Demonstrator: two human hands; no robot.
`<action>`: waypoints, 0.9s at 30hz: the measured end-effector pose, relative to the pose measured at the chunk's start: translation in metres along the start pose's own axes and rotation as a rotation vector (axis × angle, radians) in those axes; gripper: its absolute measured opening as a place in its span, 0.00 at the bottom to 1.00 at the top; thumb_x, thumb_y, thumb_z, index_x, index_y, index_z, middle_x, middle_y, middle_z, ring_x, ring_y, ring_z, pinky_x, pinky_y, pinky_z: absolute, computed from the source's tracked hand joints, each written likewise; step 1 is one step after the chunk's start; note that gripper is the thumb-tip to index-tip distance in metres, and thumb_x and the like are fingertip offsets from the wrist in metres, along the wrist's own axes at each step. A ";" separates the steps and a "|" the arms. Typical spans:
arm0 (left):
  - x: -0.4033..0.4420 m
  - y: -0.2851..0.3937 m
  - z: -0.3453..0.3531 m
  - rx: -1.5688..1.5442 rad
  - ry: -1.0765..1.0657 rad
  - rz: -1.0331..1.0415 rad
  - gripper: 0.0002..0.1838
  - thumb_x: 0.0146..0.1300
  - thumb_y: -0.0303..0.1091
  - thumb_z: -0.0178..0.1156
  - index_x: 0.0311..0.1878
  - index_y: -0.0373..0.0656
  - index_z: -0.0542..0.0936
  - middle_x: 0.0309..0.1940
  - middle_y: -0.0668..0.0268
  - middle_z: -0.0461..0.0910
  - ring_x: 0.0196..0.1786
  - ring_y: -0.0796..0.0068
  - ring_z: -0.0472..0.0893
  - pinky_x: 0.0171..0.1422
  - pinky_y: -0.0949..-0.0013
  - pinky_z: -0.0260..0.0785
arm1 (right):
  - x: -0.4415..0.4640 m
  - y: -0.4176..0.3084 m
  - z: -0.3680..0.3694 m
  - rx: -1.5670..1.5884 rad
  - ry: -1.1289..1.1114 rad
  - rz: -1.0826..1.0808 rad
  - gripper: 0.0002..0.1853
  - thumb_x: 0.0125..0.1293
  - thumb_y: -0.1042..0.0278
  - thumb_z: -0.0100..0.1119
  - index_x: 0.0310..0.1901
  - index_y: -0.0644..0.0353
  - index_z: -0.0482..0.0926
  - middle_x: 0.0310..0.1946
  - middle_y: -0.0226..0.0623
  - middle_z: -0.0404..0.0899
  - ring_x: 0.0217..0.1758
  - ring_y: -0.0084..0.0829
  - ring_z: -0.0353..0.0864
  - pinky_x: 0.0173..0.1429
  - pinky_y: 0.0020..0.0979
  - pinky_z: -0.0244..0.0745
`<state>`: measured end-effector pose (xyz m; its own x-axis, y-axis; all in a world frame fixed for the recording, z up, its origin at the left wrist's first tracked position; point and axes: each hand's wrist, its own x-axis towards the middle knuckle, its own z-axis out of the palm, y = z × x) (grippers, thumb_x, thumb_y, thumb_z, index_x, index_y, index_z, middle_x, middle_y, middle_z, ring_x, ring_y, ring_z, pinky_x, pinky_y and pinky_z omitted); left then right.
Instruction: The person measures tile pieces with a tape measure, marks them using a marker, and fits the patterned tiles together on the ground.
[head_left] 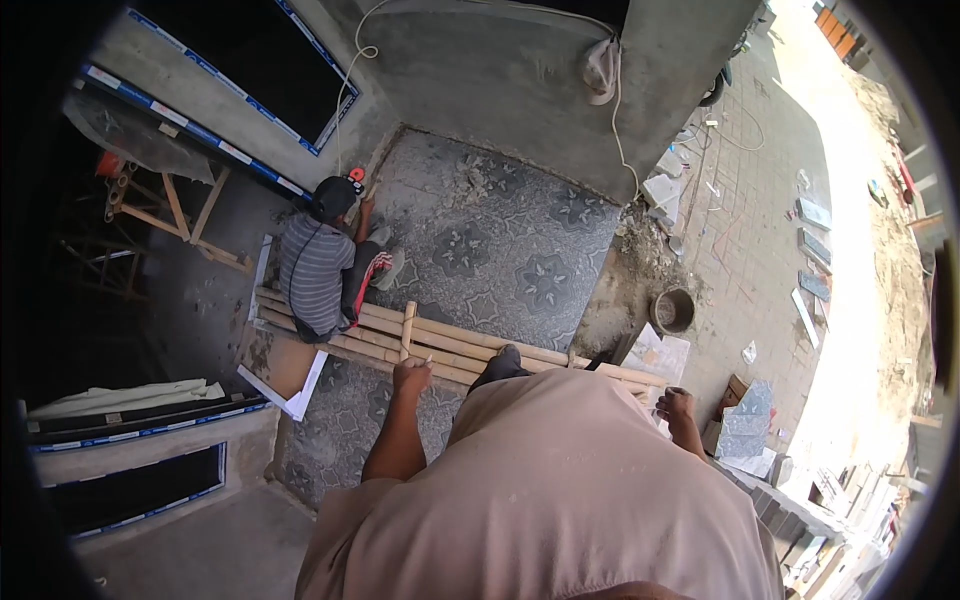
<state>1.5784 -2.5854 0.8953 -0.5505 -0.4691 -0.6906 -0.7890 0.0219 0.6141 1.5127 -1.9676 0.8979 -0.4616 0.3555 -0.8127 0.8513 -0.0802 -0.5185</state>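
Bamboo poles (480,339) are running by left hand (411,375), ending near right hand (676,404); both curling mostly closed, can't tell if holding anything.

Has bamboo poles (462,332) laid from nine o'clock to four across floor tiles (540,280), with a co-worker (318,260) seated at their nine-o'clock end and a trestle (176,205) beyond at ten. Faces a wall (490,65) at twelve, behind the tiles, with a bundle (600,72) hung against it at one. Has a bucket (672,311) on dirt (620,280) at three, just off the tiles, then slabs (813,246) farther out on paving (740,200), and own torso (560,480) at six, overlapping the poles' near side
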 end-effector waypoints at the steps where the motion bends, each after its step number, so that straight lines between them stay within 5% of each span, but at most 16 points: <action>1: 0.005 0.003 0.001 -0.084 -0.013 -0.047 0.06 0.63 0.32 0.62 0.35 0.40 0.79 0.23 0.67 0.79 0.20 0.80 0.75 0.20 0.75 0.62 | -0.008 -0.004 0.012 -0.069 0.003 -0.019 0.11 0.68 0.68 0.54 0.48 0.62 0.73 0.25 0.35 0.76 0.21 0.28 0.76 0.23 0.30 0.71; 3: 0.003 0.018 0.005 -0.110 0.033 -0.061 0.08 0.60 0.32 0.65 0.34 0.35 0.80 0.22 0.63 0.79 0.19 0.76 0.77 0.20 0.72 0.67 | -0.009 -0.001 0.021 -0.101 -0.059 -0.033 0.12 0.67 0.68 0.55 0.48 0.63 0.74 0.26 0.35 0.77 0.22 0.29 0.77 0.23 0.30 0.70; 9: 0.017 0.008 -0.004 -0.275 -0.174 -0.101 0.03 0.62 0.25 0.60 0.32 0.37 0.77 0.18 0.65 0.75 0.14 0.77 0.71 0.14 0.72 0.57 | -0.006 0.016 0.023 -0.071 -0.045 -0.081 0.11 0.63 0.67 0.58 0.43 0.65 0.78 0.25 0.38 0.80 0.21 0.30 0.80 0.23 0.31 0.74; 12: 0.008 0.018 -0.004 -0.057 -0.090 -0.047 0.02 0.62 0.24 0.59 0.32 0.37 0.77 0.17 0.65 0.74 0.14 0.77 0.71 0.14 0.72 0.58 | -0.010 0.021 0.010 -0.080 0.002 -0.027 0.13 0.65 0.70 0.57 0.49 0.64 0.74 0.26 0.38 0.78 0.25 0.32 0.79 0.24 0.32 0.73; 16: 0.009 0.039 0.001 0.033 -0.018 -0.064 0.02 0.62 0.24 0.59 0.33 0.37 0.77 0.18 0.65 0.74 0.15 0.77 0.71 0.14 0.72 0.59 | 0.007 0.054 -0.010 0.120 -0.038 0.061 0.05 0.64 0.74 0.54 0.41 0.59 0.73 0.19 0.33 0.71 0.17 0.31 0.71 0.18 0.31 0.63; 20: 0.021 0.051 0.005 -0.132 -0.087 -0.062 0.02 0.62 0.25 0.59 0.34 0.38 0.77 0.19 0.65 0.75 0.15 0.77 0.73 0.15 0.72 0.61 | 0.008 0.073 -0.017 0.183 -0.002 0.092 0.07 0.63 0.74 0.53 0.43 0.57 0.70 0.17 0.35 0.68 0.14 0.31 0.67 0.16 0.31 0.59; 23: 0.031 0.064 0.012 -0.041 -0.103 -0.039 0.05 0.63 0.28 0.61 0.32 0.38 0.77 0.19 0.65 0.76 0.16 0.76 0.74 0.15 0.73 0.61 | 0.024 0.081 -0.029 0.401 -0.304 0.152 0.08 0.63 0.74 0.53 0.44 0.59 0.69 0.18 0.37 0.68 0.14 0.32 0.67 0.15 0.31 0.59; 27: 0.033 0.073 0.020 -0.027 -0.094 -0.008 0.05 0.63 0.27 0.61 0.31 0.39 0.77 0.19 0.65 0.77 0.16 0.76 0.75 0.15 0.73 0.62 | -0.011 0.048 -0.009 0.265 -0.077 0.139 0.08 0.63 0.73 0.56 0.43 0.60 0.71 0.20 0.38 0.73 0.17 0.33 0.72 0.19 0.32 0.65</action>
<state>1.4968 -2.5814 0.9099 -0.5683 -0.3840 -0.7277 -0.7867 -0.0056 0.6173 1.5607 -1.9673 0.8839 -0.3715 0.2532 -0.8932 0.8176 -0.3665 -0.4440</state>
